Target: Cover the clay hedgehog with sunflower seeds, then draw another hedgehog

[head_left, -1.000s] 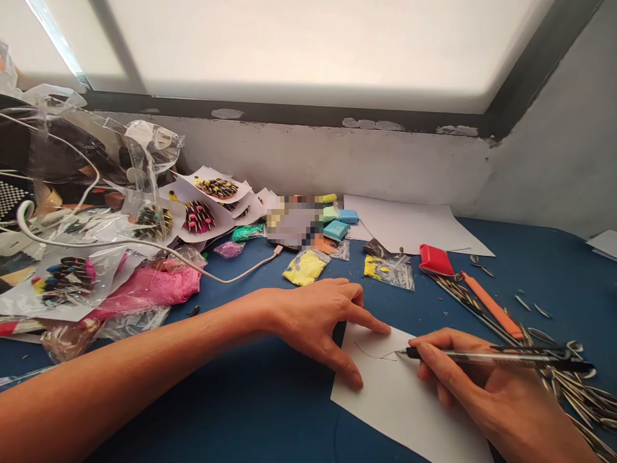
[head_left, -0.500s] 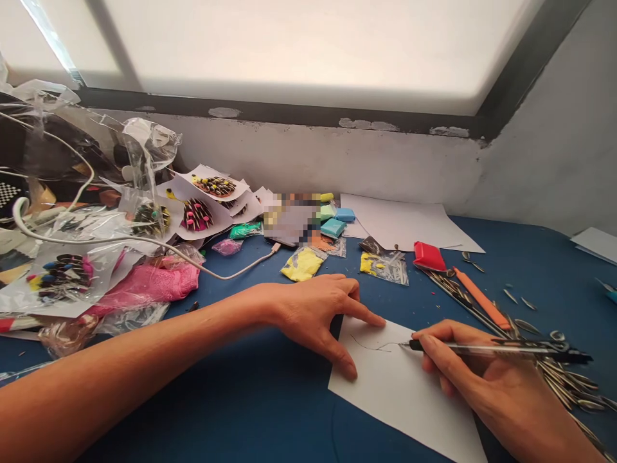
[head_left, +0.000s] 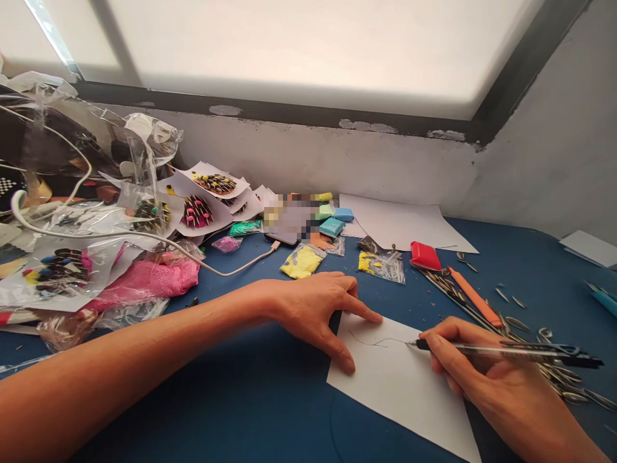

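Note:
A sheet of white paper (head_left: 400,392) lies at an angle on the blue table, bearing a thin curved pen line near its top. My left hand (head_left: 321,315) rests with thumb and fingers spread over the sheet's upper left edge, holding nothing. Between the thumb and fingers of my right hand (head_left: 486,379) is a clear pen (head_left: 506,351) with black ends. Its tip touches the paper at the right end of the line. Part of the sheet's right side is hidden beneath my right hand.
Sunflower seeds (head_left: 569,379), an orange tool (head_left: 475,296) and a red packet (head_left: 425,256) lie to the right. Yellow clay packets (head_left: 303,262) sit ahead. Seed-covered figures on paper (head_left: 196,212), a white cable (head_left: 231,275) and a pink cloth (head_left: 149,283) crowd the left.
The pen tip has moved slightly to the right with my right hand, and the drawn line is longer. My left hand stays on the paper.

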A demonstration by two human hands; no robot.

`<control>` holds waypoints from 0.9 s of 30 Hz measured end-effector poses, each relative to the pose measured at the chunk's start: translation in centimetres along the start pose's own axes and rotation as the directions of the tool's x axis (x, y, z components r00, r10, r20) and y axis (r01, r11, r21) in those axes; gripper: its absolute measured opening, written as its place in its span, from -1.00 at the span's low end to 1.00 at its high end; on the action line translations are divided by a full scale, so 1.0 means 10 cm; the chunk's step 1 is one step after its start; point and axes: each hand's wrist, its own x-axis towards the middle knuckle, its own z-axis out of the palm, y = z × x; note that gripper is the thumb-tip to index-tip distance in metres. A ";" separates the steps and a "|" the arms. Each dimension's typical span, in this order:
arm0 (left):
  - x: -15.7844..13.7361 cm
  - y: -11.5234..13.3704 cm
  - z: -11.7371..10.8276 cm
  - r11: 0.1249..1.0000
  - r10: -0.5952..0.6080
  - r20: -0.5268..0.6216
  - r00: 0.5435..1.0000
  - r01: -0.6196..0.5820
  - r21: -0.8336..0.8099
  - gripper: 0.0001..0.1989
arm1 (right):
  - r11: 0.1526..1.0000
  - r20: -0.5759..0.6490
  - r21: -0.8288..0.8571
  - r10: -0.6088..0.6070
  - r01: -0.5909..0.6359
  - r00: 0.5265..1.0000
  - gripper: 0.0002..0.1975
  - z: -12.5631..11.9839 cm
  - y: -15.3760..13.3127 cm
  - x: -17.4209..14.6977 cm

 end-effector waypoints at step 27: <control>-0.02 0.02 -0.02 0.999 -0.048 0.038 0.998 0.048 -0.003 -0.20 | 0.993 -0.067 -0.094 -0.077 0.071 0.995 -0.62 -0.17 0.10 -0.24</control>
